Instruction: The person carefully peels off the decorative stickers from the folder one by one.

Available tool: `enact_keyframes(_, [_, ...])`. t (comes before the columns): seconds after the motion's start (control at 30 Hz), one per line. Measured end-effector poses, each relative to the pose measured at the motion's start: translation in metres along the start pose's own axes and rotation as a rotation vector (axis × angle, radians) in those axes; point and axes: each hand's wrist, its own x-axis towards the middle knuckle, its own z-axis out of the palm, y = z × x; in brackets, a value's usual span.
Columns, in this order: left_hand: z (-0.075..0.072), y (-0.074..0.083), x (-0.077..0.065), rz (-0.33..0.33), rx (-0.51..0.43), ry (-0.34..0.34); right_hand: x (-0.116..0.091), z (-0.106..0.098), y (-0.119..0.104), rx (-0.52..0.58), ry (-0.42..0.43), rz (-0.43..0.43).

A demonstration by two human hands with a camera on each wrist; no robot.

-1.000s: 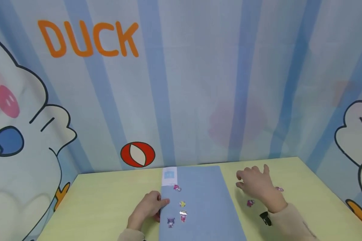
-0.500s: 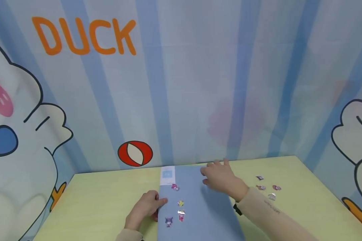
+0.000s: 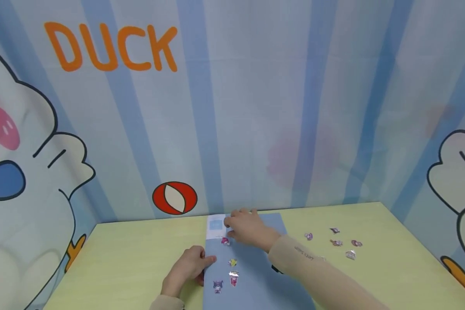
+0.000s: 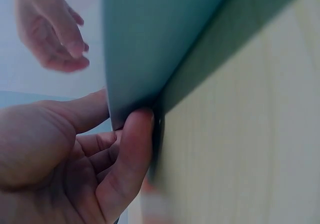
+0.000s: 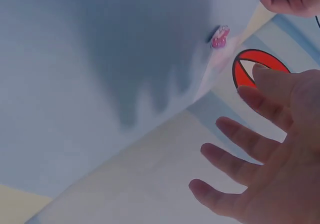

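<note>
In the head view a blue folder (image 3: 271, 275) with a white label (image 3: 216, 226) at its far left corner lies on the table. My left hand (image 3: 190, 267) pinches the folder's left edge, thumb on top; the left wrist view shows the fingers (image 4: 132, 149) beneath it. Above the folder's far part hovers my right hand (image 3: 249, 227), fingers spread and holding nothing in the right wrist view. Just beside it, a pink character sticker (image 3: 225, 241) is on the folder near the label. Closer to me are a yellow sticker (image 3: 233, 262), a pink one (image 3: 234, 279) and a purple one (image 3: 218, 286).
Several loose stickers (image 3: 336, 243) lie on the yellow table (image 3: 395, 267) right of the folder. A striped curtain (image 3: 252, 107) with duck pictures stands behind the table's far edge. My right sleeve (image 3: 314, 267) crosses over the folder's right side.
My right hand has moved left, from above the loose stickers to over the folder's far left part. The left hand keeps its hold on the folder's edge.
</note>
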Motion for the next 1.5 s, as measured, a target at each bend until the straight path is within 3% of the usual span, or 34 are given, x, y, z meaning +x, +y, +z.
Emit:
enact_keyframes(0.63, [0.0,0.0,-0.001,0.024,0.009,-0.004,0.016,0.029,-0.017,-0.015,-0.063,0.024])
enact_keyframes(1.5, [0.0,0.001,0.0,0.015,0.035,0.007,0.016,0.027,-0.02,-0.085,-0.035,0.01])
